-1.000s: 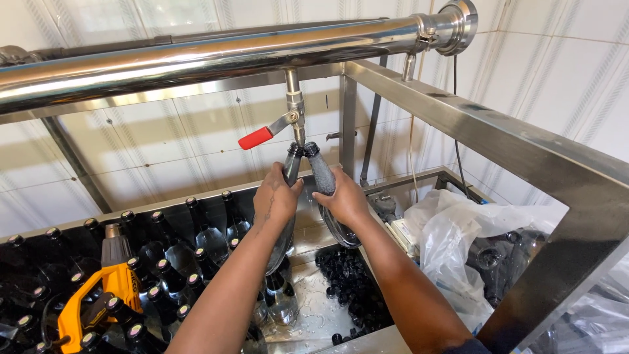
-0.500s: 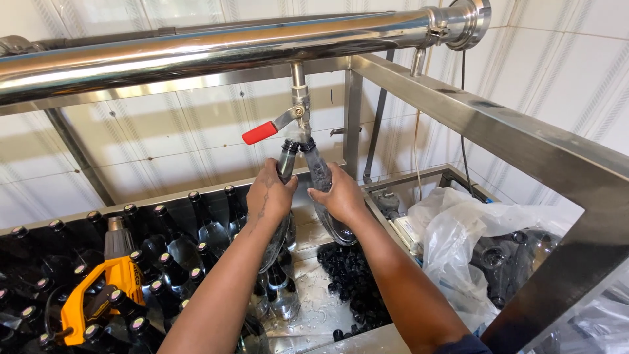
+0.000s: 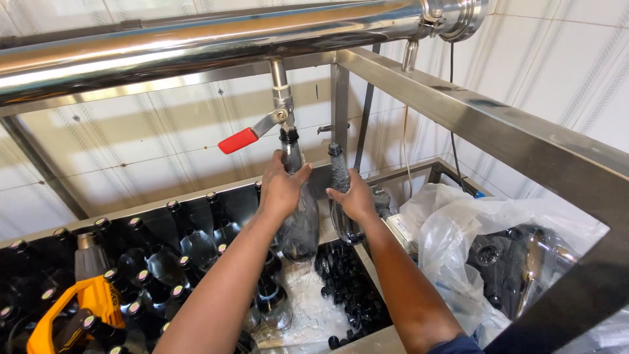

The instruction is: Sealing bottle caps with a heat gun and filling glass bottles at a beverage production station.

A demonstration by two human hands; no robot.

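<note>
hands (image 3: 321,190) each grasp a glass bottle (image 3: 298,216) under a steel tap (image 3: 283,111) against the tiled wall (image 3: 131,151).

Bottling workshop, steel filling pipe (image 3: 196,39), tiled wall (image 3: 131,157), racked bottles (image 3: 151,262)

Dark glass bottle (image 3: 298,216) upright under tap, second bottle (image 3: 342,203) beside

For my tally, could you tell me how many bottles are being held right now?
2: one bottle in the left hand under the tap, one bottle in the right hand beside it.
</note>
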